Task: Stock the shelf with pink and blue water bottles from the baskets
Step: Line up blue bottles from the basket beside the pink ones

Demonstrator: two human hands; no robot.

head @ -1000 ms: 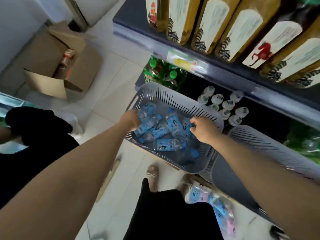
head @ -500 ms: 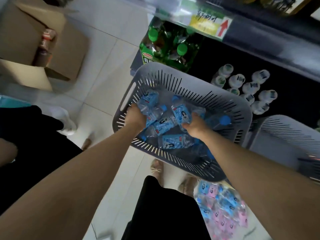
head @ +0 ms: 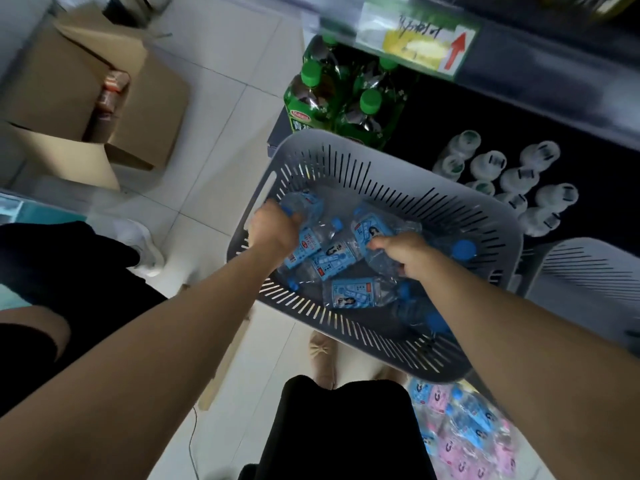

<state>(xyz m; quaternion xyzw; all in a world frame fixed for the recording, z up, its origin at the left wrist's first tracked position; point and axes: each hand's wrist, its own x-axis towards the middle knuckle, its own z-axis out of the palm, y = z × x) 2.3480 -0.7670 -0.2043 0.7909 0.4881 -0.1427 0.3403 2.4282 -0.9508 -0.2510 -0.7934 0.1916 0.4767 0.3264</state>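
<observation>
A person's 2 hands reach into a grey basket [head: 388,164] of blue bottles [head: 356,293] set against a low dark shelf [head: 491,109]. The left hand [head: 273,232] curls its fingers [head: 294,221] round 1 bottle at the basket's left side; the right hand [head: 407,254] grips another near the middle. More pink and blue bottles [head: 464,434] lie at near right. White-capped bottles [head: 516,178] stand on the shelf, right of green-capped bottles [head: 322,95].

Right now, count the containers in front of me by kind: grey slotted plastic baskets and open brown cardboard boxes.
Grey slotted plastic baskets: 2
Open brown cardboard boxes: 1
Total: 3
</observation>
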